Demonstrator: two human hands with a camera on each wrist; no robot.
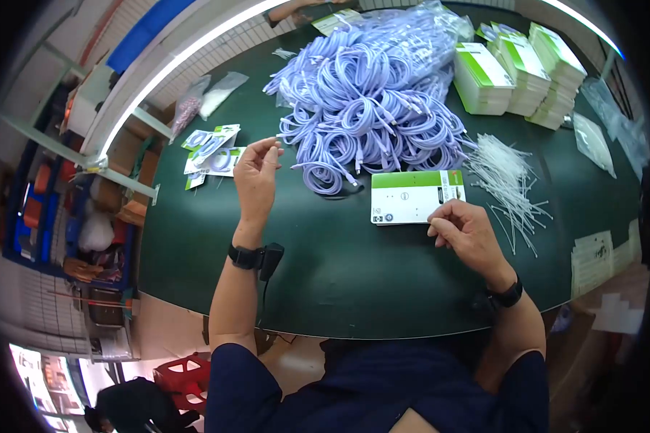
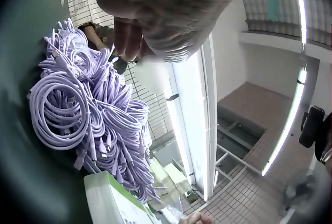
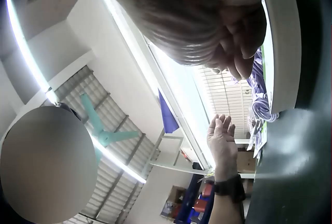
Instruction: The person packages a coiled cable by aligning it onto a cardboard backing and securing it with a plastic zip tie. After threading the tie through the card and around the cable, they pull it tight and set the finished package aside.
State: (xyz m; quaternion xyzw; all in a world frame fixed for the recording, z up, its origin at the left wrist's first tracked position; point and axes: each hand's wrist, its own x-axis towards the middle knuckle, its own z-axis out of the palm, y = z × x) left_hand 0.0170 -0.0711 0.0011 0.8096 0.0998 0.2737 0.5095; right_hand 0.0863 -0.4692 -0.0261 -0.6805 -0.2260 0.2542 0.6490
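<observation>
My left hand (image 1: 256,184) is raised over the table at the near left side of a heap of coiled lilac cables (image 1: 368,108). Its fingers are loosely bent, and nothing shows between them. The left wrist view has those fingers (image 2: 127,40) above the cable coils (image 2: 59,110). A stack of white and green printed cards (image 1: 404,198) lies flat in front of the heap. My right hand (image 1: 468,234) is at the stack's near right corner, with fingers bent and fingertips overlapping the corner. In the right wrist view its fingers (image 3: 241,53) are beside the thick card stack (image 3: 282,47).
White cable ties (image 1: 505,177) are scattered right of the cards. Several card stacks (image 1: 484,79) stand at the back right. Carded cables (image 1: 213,153) lie at the left, near clear bags (image 1: 222,94). Another person's arm (image 1: 289,11) shows at the far edge.
</observation>
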